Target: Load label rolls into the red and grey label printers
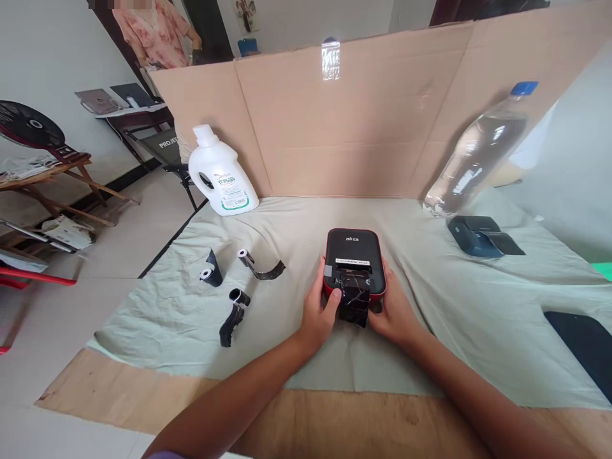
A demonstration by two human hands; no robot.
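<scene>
Between my hands is a black label printer (354, 247) with a red rim. A strip of shiny black label paper (354, 303) hangs from its front slot. My left hand (319, 312) grips the printer's left side, thumb at the strip's edge. Its right side is held by my right hand (393, 311), whose fingers are partly hidden beneath. To the left on the cloth lie three small rolls with black tails: one roll (210, 271) at the far left, another roll (262, 266) nearer the printer, and a third roll (233, 315) closest to me.
A green-grey cloth (287, 357) covers the wooden table. A white detergent jug (222, 172) and a large clear bottle (478, 156) stand before a cardboard screen (344, 127). Right are a second dark printer (478, 236) and a phone (583, 344). A person (150, 32) stands behind the screen.
</scene>
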